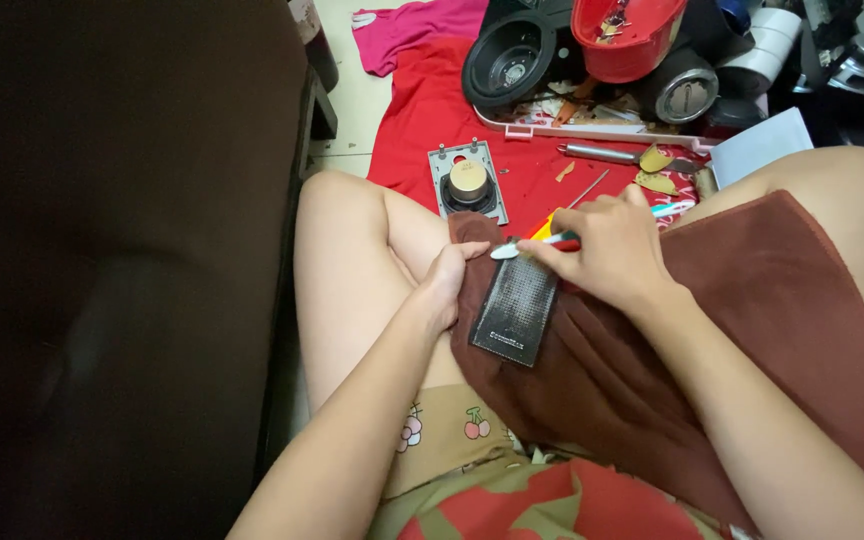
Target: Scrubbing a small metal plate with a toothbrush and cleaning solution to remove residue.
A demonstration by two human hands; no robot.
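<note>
While on lap, blk perforated grille (515,312)

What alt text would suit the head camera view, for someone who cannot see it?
A seated person's right hand holds a brush against a black mesh grille lying on a brown cloth over their lap, while the left hand pinches the cloth's edge. Beyond lie a red cloth, a small speaker and a red bowl.

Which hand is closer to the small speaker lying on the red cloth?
Left. The left hand grips the brown towel just below the small speaker; the right hand, holding a toothbrush, sits farther to its right.
</note>
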